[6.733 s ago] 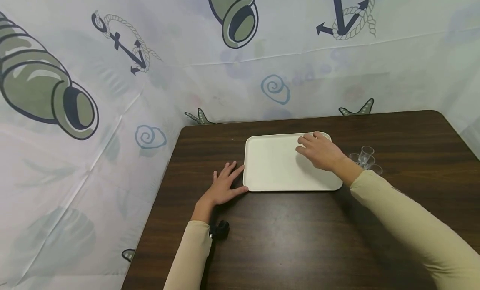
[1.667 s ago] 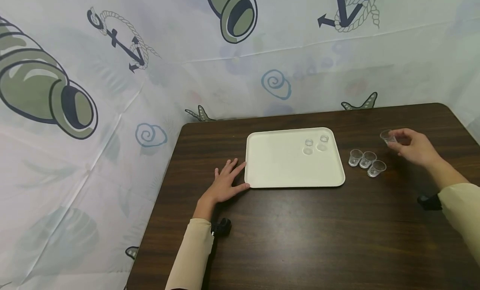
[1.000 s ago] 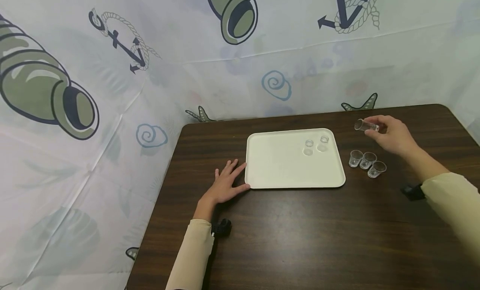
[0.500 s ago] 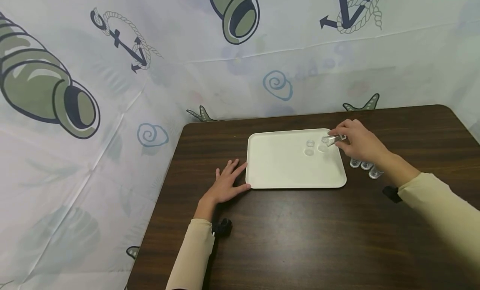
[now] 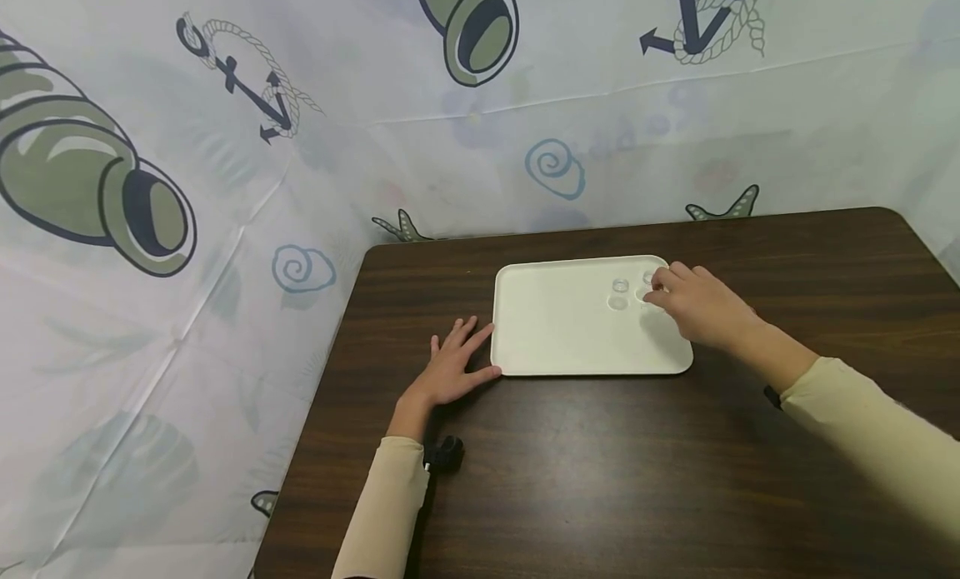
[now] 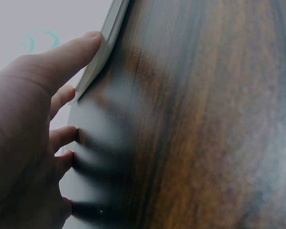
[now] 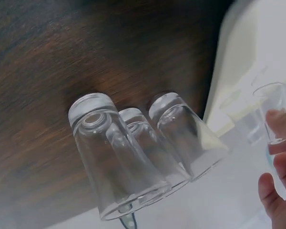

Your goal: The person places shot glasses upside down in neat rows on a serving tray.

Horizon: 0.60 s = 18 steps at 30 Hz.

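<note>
My right hand point(image 5: 705, 308) is over the right part of the cream tray point(image 5: 562, 337), pinching a clear shot glass point(image 7: 272, 90) between thumb and fingers. That glass is turned mouth down in the right wrist view; in the head view the hand mostly hides it. Next to it, two more clear shot glasses stand on the tray: one point(image 5: 619, 287) in plain sight, the other point(image 5: 647, 277) partly covered by fingers. My left hand point(image 5: 447, 372) lies spread at the tray's left edge, thumb and a finger touching the rim point(image 6: 110, 40).
Three shot glasses stand mouth up in a close row on the dark wood table beside the tray: a near one point(image 7: 117, 162), a middle one point(image 7: 155, 150) and one by the tray point(image 7: 188, 136). My right arm hides them in the head view. A patterned cloth point(image 5: 450, 171) hangs behind.
My right hand has carried the shot glass from the table's right side leftward over the tray, tipping it mouth down along the way. The left hand keeps its place at the rim.
</note>
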Available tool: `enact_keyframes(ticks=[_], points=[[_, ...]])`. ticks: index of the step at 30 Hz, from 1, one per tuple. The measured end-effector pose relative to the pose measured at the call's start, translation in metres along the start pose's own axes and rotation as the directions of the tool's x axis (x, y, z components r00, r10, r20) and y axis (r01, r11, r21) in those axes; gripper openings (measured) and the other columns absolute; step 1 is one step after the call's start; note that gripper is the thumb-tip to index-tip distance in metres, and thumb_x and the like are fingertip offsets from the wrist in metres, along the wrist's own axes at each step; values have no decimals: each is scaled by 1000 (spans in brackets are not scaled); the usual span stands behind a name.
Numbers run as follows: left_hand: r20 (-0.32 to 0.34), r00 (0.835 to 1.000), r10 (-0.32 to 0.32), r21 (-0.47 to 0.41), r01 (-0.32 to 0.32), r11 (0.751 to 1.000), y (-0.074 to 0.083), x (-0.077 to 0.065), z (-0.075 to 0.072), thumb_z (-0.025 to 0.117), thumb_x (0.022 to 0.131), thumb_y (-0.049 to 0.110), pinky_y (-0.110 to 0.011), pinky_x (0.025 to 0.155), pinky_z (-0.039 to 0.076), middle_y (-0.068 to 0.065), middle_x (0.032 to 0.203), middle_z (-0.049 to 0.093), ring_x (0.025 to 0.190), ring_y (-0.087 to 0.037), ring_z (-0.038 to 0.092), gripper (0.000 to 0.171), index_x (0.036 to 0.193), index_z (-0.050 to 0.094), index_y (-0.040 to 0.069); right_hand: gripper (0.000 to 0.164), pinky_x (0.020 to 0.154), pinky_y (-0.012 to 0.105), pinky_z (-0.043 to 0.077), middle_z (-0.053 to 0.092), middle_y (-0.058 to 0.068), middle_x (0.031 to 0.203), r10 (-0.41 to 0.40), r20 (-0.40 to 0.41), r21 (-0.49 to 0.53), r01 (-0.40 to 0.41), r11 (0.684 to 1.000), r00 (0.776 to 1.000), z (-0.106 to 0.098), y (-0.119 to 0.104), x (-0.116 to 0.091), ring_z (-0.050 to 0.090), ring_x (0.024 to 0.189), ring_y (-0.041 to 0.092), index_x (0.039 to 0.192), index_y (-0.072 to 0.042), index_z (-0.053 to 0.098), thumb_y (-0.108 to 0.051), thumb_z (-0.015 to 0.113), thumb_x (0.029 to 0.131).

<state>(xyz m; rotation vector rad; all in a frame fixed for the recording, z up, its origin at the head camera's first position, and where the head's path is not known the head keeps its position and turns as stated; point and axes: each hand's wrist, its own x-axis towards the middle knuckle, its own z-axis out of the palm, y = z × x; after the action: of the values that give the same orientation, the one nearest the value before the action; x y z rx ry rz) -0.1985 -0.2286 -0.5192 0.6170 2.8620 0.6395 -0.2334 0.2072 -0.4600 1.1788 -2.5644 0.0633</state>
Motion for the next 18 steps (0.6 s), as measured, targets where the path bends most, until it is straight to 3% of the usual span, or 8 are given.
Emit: enact_keyframes(ticks=[7, 18], points=[[1, 1000, -3, -3, 3, 1000, 0, 0, 0, 58, 90, 62, -70, 108, 0, -9, 163, 15, 150, -31, 3, 80, 157, 25, 31, 36, 65, 40, 38, 55, 15, 105, -84, 44, -113, 88, 990, 996, 10, -2, -2, 49, 93, 32, 95, -4, 66, 11, 81, 66], [1, 1000, 0, -6, 0, 1000, -1, 1, 1, 58, 91, 62, -70, 108, -2, -9, 163, 14, 150, -31, 2, 81, 157, 25, 31, 28, 62, 39, 34, 51, 12, 97, -123, 32, -157, 127, 979, 992, 19, -5, -3, 47, 86, 29, 83, -6, 62, 10, 79, 68]])
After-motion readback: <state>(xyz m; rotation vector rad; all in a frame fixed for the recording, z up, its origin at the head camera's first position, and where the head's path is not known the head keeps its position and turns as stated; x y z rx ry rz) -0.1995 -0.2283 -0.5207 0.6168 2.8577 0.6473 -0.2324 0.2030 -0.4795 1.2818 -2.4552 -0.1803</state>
